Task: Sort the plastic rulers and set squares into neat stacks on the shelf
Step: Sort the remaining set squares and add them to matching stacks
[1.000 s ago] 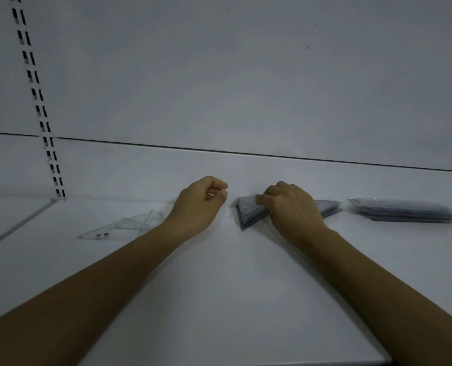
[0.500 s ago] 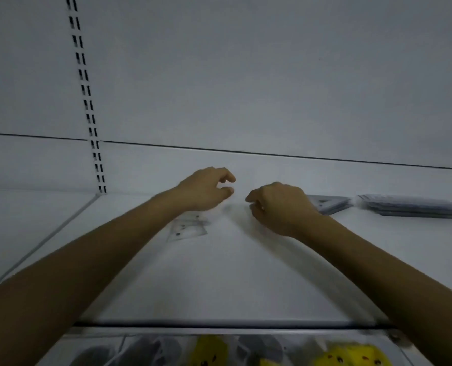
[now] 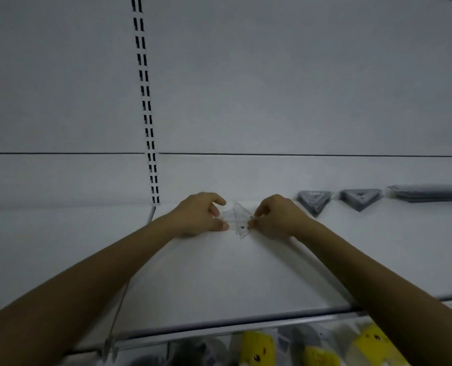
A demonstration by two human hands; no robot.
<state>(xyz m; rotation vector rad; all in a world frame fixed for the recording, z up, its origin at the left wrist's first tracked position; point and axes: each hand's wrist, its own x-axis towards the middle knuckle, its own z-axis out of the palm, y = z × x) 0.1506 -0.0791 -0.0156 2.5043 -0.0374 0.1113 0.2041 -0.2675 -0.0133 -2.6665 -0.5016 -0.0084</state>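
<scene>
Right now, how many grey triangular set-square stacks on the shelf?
2: one grey triangular stack just right of the right hand, the other further right. None seem hidden.

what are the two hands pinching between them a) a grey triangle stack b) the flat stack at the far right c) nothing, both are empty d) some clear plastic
d: the left hand and the right hand each pinch one side of the clear plastic, while the nearest grey triangle stack lies untouched further right.
</scene>
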